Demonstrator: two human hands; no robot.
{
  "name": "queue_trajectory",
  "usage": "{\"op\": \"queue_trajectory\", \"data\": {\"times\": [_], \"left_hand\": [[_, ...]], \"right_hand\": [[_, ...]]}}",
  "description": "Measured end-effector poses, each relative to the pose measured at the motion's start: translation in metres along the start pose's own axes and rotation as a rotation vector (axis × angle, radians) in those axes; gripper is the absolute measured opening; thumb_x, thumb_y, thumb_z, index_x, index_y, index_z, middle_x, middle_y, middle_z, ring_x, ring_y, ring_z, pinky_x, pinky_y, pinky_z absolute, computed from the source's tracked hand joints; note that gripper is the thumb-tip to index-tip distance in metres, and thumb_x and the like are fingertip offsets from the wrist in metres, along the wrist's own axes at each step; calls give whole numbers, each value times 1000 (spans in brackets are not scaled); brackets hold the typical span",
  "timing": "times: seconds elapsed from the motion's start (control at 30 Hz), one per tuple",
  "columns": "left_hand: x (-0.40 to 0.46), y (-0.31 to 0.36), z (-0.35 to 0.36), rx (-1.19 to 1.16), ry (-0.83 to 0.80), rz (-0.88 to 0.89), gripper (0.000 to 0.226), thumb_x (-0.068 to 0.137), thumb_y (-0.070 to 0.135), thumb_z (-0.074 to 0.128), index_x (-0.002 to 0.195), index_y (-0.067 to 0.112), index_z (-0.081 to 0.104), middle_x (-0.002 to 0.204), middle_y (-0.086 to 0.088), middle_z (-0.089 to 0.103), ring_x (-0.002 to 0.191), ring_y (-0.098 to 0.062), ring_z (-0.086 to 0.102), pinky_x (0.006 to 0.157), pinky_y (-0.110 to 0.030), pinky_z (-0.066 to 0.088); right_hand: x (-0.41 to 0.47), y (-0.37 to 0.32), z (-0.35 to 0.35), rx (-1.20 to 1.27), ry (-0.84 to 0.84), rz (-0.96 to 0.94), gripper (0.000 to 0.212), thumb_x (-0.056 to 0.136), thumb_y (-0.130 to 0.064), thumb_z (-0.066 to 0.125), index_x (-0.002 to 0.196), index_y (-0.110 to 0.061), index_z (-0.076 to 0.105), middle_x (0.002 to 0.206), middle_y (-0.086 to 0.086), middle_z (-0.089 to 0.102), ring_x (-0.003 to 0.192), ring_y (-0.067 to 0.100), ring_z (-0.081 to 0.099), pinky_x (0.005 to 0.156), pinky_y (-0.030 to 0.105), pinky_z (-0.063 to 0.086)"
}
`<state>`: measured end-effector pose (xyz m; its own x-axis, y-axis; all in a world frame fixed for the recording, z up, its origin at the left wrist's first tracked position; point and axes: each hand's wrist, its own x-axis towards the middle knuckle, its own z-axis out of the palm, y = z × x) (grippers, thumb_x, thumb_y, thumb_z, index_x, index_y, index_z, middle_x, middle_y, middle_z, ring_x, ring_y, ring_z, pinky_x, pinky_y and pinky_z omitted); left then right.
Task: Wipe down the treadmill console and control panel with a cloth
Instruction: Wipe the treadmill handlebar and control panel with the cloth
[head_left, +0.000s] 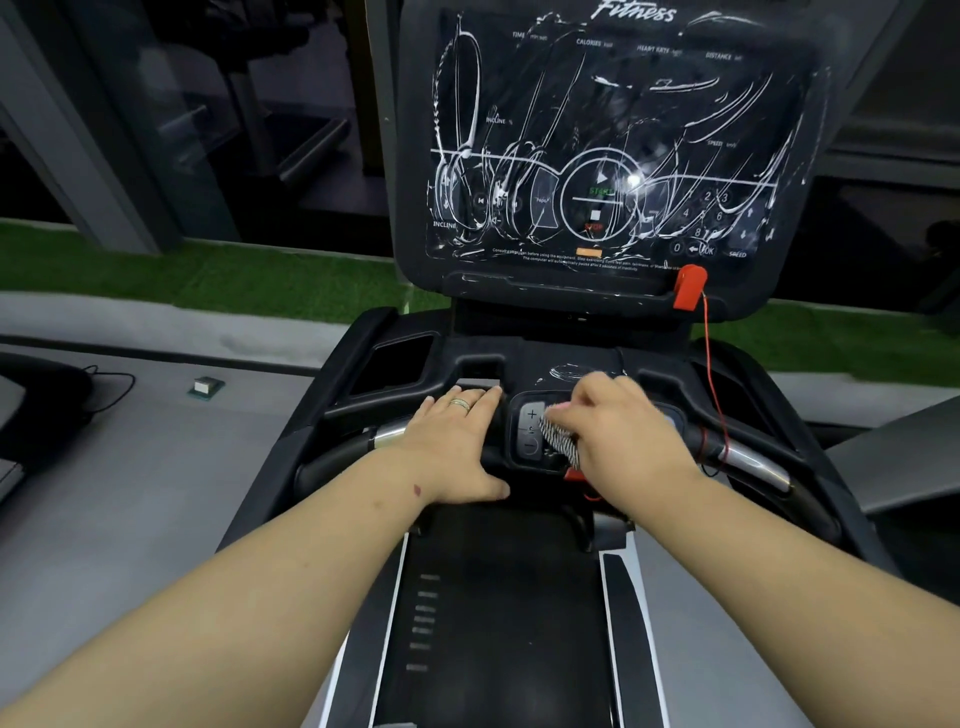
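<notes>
Head view, lower centre: striped cloth (560, 439) bunched in right hand (618, 431), soft, light, best gripped wadded; left hand (452, 441) flat, fingers straight, on handlebar (332, 462).

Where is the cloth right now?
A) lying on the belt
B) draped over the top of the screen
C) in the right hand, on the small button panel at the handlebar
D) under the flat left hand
C: the right hand grips the striped cloth against the small button panel, while the left hand rests flat on the handlebar beside it.
</notes>
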<state>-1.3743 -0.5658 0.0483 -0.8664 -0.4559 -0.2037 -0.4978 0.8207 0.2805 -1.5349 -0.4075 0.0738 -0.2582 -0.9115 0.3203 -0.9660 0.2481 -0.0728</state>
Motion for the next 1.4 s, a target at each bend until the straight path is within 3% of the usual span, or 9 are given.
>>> {"op": "queue_trajectory", "data": {"times": [0.07, 0.23, 0.4, 0.6, 0.77, 0.97, 1.13, 1.3, 1.4], "left_hand": [[2, 0, -5, -54, -31, -8, 120, 76, 66, 72, 164, 27, -2, 170, 2, 9, 158, -24, 1, 128, -48, 3], [5, 0, -2, -78, -10, -28, 112, 79, 67, 68, 163, 32, 2, 168, 1, 16, 157, -25, 7, 127, -52, 6], [4, 4, -1, -90, 34, -54, 105, 83, 64, 69, 162, 34, 7, 167, 1, 21, 157, -25, 9, 127, -51, 6], [5, 4, -2, -92, 31, -49, 105, 83, 66, 67, 162, 34, 6, 166, 1, 23, 156, -25, 13, 127, -54, 9], [-1, 7, -5, -77, 68, -24, 106, 84, 62, 70, 162, 37, 3, 167, 4, 25, 155, -26, 19, 125, -55, 15], [1, 6, -5, -62, 79, -17, 103, 83, 62, 72, 161, 36, 9, 165, 4, 29, 153, -27, 24, 124, -57, 19], [2, 7, -5, -65, 68, -28, 103, 84, 61, 72, 161, 36, 10, 165, 5, 29, 154, -28, 23, 124, -58, 18], [1, 7, -5, -54, 71, -24, 102, 84, 61, 72, 162, 36, 11, 165, 4, 29, 153, -28, 23, 123, -58, 19], [2, 7, -6, -63, 65, -25, 102, 84, 61, 72, 161, 36, 11, 165, 5, 29, 154, -28, 23, 124, -58, 18]], "right_hand": [[2, -6, 2, 5, 43, 44, 37, 75, -3, 76, 103, -26, 75, 95, 0, 51, 85, 26, 47, 58, 31, 42], [-15, -8, 12, 30, -74, -200, 25, 81, -12, 78, 98, -31, 76, 90, -3, 48, 82, 25, 47, 61, 35, 49], [-2, 1, 0, 15, -4, 71, 53, 66, -3, 82, 110, -30, 75, 97, -3, 51, 86, 25, 48, 56, 31, 44], [-20, 1, 10, 3, -83, -188, 29, 82, -14, 77, 102, -34, 74, 91, -4, 47, 85, 25, 48, 60, 37, 51], [-6, 19, -5, -5, 83, 44, 38, 78, -5, 66, 108, -27, 76, 96, 4, 54, 83, 31, 48, 64, 45, 56], [-26, 9, 3, -30, -97, -210, 19, 89, -20, 74, 102, -33, 74, 92, -5, 48, 87, 25, 50, 54, 30, 46], [-17, 10, 0, -47, -10, -30, 23, 77, -14, 79, 91, -32, 74, 91, -5, 47, 83, 22, 42, 54, 34, 47], [-23, -4, 10, -19, -114, -246, 26, 81, -11, 70, 99, -29, 73, 94, -3, 50, 87, 25, 49, 64, 31, 47], [-25, 18, -4, -15, -136, -162, 27, 79, -12, 75, 97, -33, 75, 96, -7, 50, 92, 23, 48, 59, 34, 52]]}}
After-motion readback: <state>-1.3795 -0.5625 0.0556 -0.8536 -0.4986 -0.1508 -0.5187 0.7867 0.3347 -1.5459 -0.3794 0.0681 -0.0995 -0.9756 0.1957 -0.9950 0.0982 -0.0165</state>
